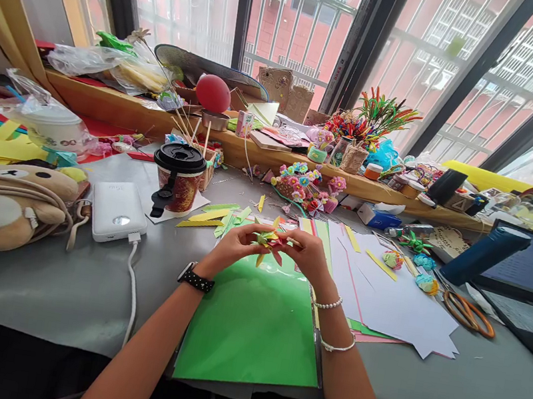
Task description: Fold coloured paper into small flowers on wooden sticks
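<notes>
Both hands meet over the far end of a glossy green sheet (250, 332) on the grey table. Between them is a small folded paper flower (270, 239) with yellow, green and pink pointed petals. My left hand (236, 248), with a black watch band at the wrist, pinches its left side. On the pink side, the fingers of my right hand (308, 253) are closed; a beaded bracelet and a bangle circle that arm. Just left of the flower lie green and yellow paper strips (208, 215).
A lidded paper cup (177, 179), a white power bank (117, 213) and a plush bear (7, 206) stand to the left. White paper sheets (382, 299), paper flowers, scissors (468, 314), a dark blue bottle (485, 256) and a laptop (529, 268) are right. Craft supplies crowd the window ledge.
</notes>
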### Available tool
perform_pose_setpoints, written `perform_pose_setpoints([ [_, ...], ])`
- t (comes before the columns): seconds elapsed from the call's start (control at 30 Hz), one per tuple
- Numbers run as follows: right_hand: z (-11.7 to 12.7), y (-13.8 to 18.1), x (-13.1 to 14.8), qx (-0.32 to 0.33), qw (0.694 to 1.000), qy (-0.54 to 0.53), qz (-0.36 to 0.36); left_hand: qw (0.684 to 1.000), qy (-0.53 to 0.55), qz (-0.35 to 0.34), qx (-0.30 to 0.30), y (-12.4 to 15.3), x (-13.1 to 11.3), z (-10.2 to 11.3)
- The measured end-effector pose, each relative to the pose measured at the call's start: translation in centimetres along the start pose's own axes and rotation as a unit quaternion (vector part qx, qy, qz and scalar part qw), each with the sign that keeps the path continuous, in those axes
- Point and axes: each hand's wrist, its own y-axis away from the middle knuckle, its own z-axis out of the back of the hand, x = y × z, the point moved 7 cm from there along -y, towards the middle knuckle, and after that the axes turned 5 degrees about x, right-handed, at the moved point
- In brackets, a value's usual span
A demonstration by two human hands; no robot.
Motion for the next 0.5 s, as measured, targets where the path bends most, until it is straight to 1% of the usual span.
perform_pose_setpoints([
  [0.3, 0.0, 0.0, 0.2, -0.024, 0.999, 0.014, 0.020, 1.000, -0.011, 0.005, 0.008, -0.1, 0.4, 0.1],
  [0.4, 0.3, -0.1, 0.6, -0.023, 1.000, 0.008, 0.018, 1.000, 0.001, -0.009, -0.011, -0.1, 0.2, 0.3],
  [0.5, 1.2, -0.1, 1.1, -0.043, 0.999, 0.012, 0.011, 0.999, 0.005, -0.017, -0.034, 0.0, -0.1, 0.6],
])
